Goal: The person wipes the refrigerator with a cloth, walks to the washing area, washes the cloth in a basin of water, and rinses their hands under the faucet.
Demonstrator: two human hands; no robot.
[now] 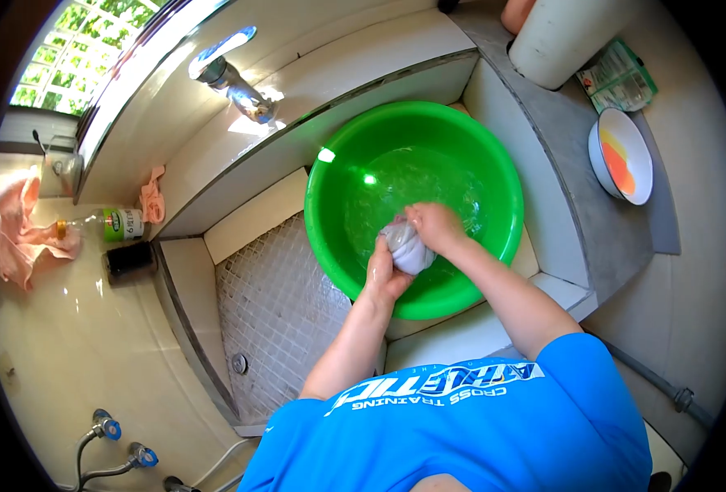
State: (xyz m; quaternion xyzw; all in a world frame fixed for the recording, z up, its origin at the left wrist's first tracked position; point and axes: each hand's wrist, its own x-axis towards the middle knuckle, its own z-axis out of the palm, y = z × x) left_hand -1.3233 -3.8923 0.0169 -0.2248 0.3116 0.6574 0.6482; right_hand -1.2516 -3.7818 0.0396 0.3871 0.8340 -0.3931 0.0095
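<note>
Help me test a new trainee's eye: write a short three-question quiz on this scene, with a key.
1. What is between the person's bare left hand and bare right hand?

2. True or false: the round green plastic basin holds water.

3. The round white bowl stands on:
a) the tiled sink floor
b) the flat grey ledge
c) the bright windowsill

Key:
1. A bunched whitish cloth.
2. True; light glints on its rippled surface.
3. b

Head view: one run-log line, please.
left hand: holds cloth | right hand: holds cloth, blurred | cloth: bunched | basin: green, water inside
</note>
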